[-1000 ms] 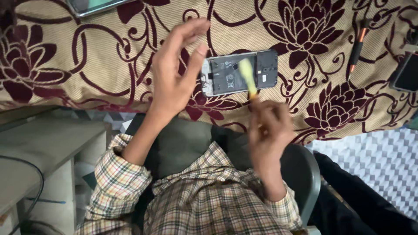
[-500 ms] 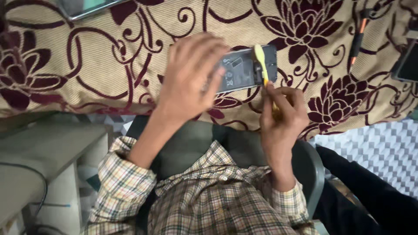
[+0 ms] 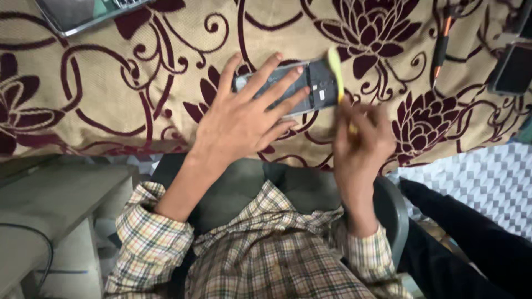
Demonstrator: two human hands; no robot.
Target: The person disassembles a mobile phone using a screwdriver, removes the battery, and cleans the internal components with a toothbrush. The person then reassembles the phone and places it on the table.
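On the desk, which is covered with a beige cloth with dark red flower patterns, lies one opened grey smartphone with its inner parts showing. It is near the middle of the view, slightly to the top. The left hand lies flat on it, fingers spread and released, pressing the phone down on the cloth; it does not grasp anything. The right hand is just beside the right end of the phone, and its grip is closed around one thin yellow plastic pry tool, whose tip stands at the phone's right edge. This hand is a little blurred.

Farther out I count one pen-like tool with orange and black body at the upper right, one dark flat device at the right edge, and one grey tray-like object at the upper left corner. Both sleeves are of one checked shirt.
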